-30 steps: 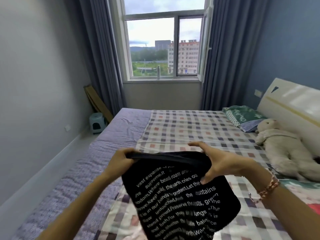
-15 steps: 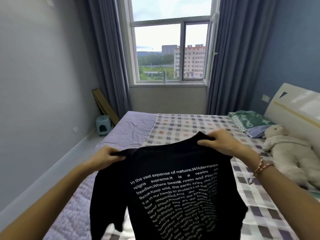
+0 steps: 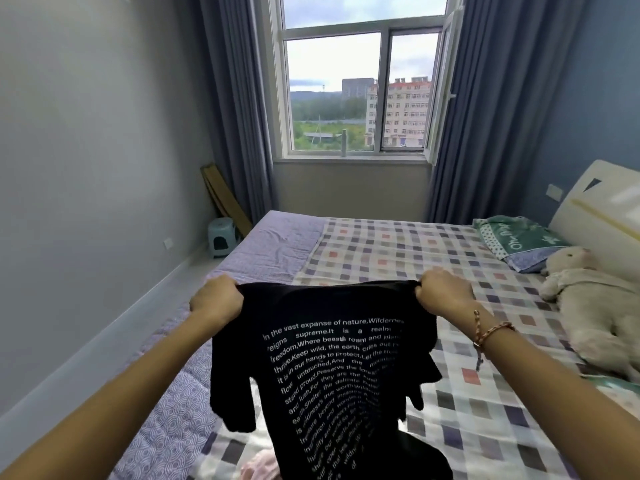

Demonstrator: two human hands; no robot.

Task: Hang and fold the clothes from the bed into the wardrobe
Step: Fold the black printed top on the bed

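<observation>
We note the black cotton T-shirt with white printed lines of text [image 3: 332, 358] held up off the bed, stretched between both hands at its top edge. The print faces us. The body and one sleeve hang down towards the checked bedsheet [image 3: 398, 251]. The left hand [image 3: 216, 299] has its fingers curled round a bunch of fabric at one shoulder of the shirt. The right hand [image 3: 445, 294] is likewise clenched on the other shoulder, and a braided red-brown bracelet [image 3: 491, 332] sits on that wrist. The top edge is taut and the body below is creased and twisted. A pale pink garment [image 3: 259, 465] lies on the sheet at the bottom of the view, partly behind the shirt. We judge that one garment is being opened out, though we cannot tell whether for hanging or for folding. Neither hanger nor wardrobe is in view. As we read it, the next move is to straighten the twisted body, then either lay the shirt flat on the sheet to fold it or turn from the window [image 3: 353, 91] and carry it to the wardrobe. At least the pink piece remains.
</observation>
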